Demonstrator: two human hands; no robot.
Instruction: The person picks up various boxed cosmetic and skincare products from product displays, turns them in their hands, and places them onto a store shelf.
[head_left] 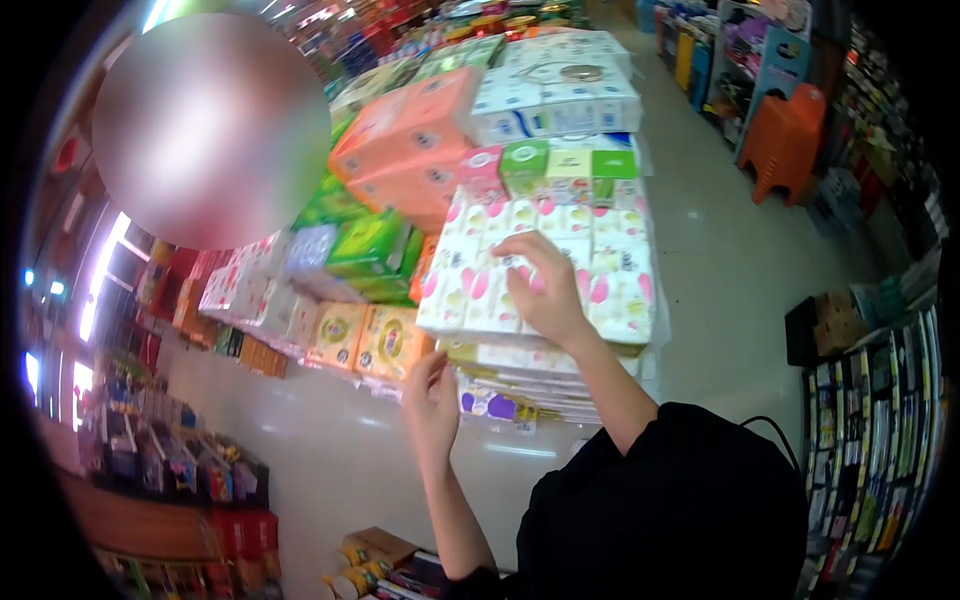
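White tissue packs (465, 250) with pink and green petal prints lie in a block on top of a stack. Over them is my right hand (545, 290), thumb and fingers curved and apart, with nothing seen between them; whether it touches the packs I cannot tell. My left hand (432, 400) is raised by the stack's near left corner, its fingers loosely bent and holding nothing visible. Beside it are yellow-orange packs (390, 342). Small tissue boxes (525, 168) in pink, green and cream stand in a row behind the white packs.
Large orange packs (415, 130) and blue-white packs (555, 105) are piled farther back. Green packs (370, 245) stand to the left. Across the aisle on the right are stacked orange stools (785, 140) and a full shelf (870, 430). A cardboard box (380, 545) sits low at the front.
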